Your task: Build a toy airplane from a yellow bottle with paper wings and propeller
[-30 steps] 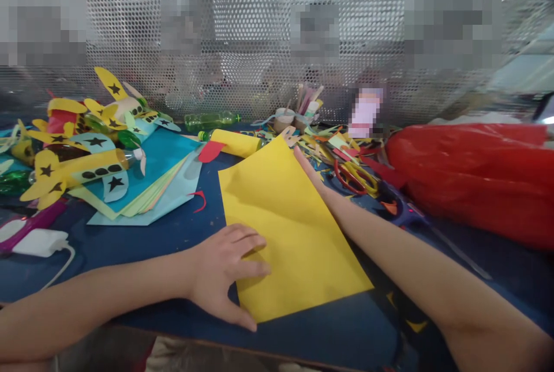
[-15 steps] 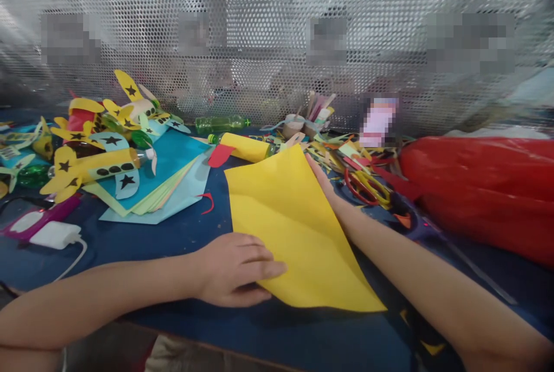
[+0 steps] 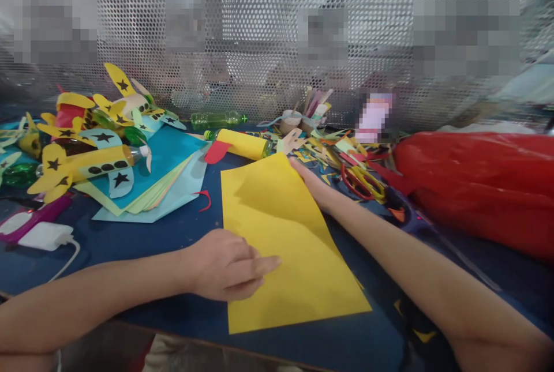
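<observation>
A yellow paper sheet lies on the dark blue table in front of me. My left hand rests on the sheet's near left edge, fingers held together and pressing it down. My right hand reaches to the sheet's far right corner and grips that edge; its fingertips are partly hidden by the paper.
Paper-and-bottle toy planes and a stack of blue and green sheets sit at the left. A yellow-wrapped bottle, scissors, paper scraps and a red plastic bag lie behind and right. A white charger sits near left.
The yellow sheet has been turned and now lies squarer to me. My left hand went from flat and spread to fingers drawn together on the near edge. My right hand stayed at the far corner.
</observation>
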Tool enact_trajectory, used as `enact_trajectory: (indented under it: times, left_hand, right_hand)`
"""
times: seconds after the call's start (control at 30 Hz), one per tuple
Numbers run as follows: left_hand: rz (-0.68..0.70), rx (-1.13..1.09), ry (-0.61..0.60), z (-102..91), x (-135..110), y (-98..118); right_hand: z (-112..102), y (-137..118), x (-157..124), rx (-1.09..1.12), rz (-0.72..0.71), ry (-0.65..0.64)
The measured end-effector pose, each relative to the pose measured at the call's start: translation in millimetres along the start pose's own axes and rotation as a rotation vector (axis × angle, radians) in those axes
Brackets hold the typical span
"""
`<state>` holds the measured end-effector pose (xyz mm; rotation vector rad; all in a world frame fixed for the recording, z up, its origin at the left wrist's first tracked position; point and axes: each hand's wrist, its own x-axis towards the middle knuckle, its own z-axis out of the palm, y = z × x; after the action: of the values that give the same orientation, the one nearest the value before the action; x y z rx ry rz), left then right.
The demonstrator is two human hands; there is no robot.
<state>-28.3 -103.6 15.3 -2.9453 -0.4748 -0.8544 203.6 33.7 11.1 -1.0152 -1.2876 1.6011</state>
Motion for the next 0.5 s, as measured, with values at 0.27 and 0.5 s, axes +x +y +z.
enact_trajectory:
  times: [0.27, 0.5]
  left_hand:
    - [0.131, -0.187, -0.154, 14.4, 1, 5]
    - [0.089, -0.11, -0.248, 8.9, 2, 11]
  right_hand:
    - [-19, 3, 14, -0.528, -0.306, 0.125]
    - [-28, 6, 13, -0.613, -0.546, 0.349]
